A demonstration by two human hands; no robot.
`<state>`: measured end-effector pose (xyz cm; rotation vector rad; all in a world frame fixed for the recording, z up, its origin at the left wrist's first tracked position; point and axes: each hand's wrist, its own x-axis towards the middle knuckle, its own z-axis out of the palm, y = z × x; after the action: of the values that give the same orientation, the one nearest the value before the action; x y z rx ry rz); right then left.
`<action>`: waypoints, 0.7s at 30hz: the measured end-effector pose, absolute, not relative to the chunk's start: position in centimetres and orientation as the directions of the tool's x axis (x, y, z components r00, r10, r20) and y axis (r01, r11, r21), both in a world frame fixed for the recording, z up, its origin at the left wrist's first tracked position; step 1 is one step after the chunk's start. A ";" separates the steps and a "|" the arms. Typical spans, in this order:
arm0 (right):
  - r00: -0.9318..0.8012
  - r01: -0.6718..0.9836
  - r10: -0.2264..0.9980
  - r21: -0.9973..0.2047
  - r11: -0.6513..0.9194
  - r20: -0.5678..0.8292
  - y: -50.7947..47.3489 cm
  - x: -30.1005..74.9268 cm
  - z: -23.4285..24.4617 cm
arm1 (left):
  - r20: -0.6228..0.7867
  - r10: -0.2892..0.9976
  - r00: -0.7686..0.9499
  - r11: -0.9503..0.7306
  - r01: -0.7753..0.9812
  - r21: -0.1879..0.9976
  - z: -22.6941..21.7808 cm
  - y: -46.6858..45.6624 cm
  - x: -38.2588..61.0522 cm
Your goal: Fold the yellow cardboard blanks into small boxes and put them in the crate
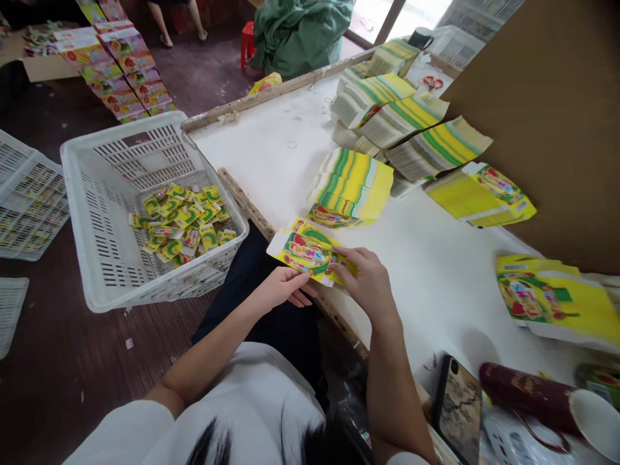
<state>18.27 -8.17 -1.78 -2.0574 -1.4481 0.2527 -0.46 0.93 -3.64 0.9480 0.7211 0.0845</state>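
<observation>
A yellow and green printed candy carton (306, 249) with colourful lettering lies between my two hands at the table's near edge. A white flap sticks out at its left end. My left hand (285, 288) pinches its lower edge between thumb and fingers, with some fingers underneath. Closed on the carton's right end is my right hand (369, 282), thumb toward the lower side. Just beyond them a fanned stack of flat cartons (356, 187) rests on the table. To the left, a white plastic basket (77, 213) holds many small yellow-green packs (188, 216).
More carton stacks (436, 152) stand at the back right of the white table (271, 155). Flat cartons (547, 300) lie at right, near a phone (459, 407) and a dark red cup (527, 391). A brown board (547, 123) rises behind. Another person's legs (177, 22) show far off.
</observation>
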 end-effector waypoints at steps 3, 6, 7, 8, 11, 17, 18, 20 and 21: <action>0.389 0.758 0.905 -0.618 -0.210 0.169 -8.4 17.9 -0.9 | -0.533 0.367 0.762 0.602 0.242 0.761 -3.5 0.8 -0.4; 0.428 0.666 0.870 -0.736 -0.121 0.244 -9.0 17.4 0.9 | -0.531 0.348 0.773 0.587 0.262 0.766 -2.9 0.8 -0.8; 0.469 0.652 0.826 -0.753 -0.086 0.311 -9.1 17.3 1.6 | -0.525 0.344 0.778 0.576 0.267 0.773 -2.7 0.9 -0.9; 0.523 0.659 0.757 -0.749 -0.067 0.392 -9.3 17.2 2.2 | -0.518 0.343 0.783 0.564 0.270 0.781 -2.4 0.9 -1.0; 0.585 0.757 0.571 -0.641 -0.129 0.576 -9.7 17.0 2.8 | -0.502 0.350 0.791 0.539 0.269 0.798 -2.1 0.9 -1.1; 0.251 0.904 0.929 -0.408 -0.125 0.273 -10.6 17.0 -0.4 | -0.489 0.336 0.805 0.520 0.274 0.809 -2.5 0.5 -1.2; 0.232 0.899 0.942 -0.424 -0.113 0.241 -10.8 17.1 -0.8 | -0.488 0.340 0.804 0.518 0.274 0.811 -2.6 0.5 -1.3; 0.251 0.878 0.936 -0.466 -0.113 0.245 -11.0 17.0 -1.2 | -0.489 0.347 0.800 0.516 0.273 0.812 -2.7 0.4 -1.3; 0.274 0.870 0.925 -0.478 -0.122 0.264 -11.0 17.0 -1.2 | -0.490 0.347 0.800 0.516 0.274 0.812 -2.7 0.4 -1.3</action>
<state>16.96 -10.98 -1.19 -2.0031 -1.6091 0.1314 -1.35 0.41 -2.72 1.0501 0.6741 0.0478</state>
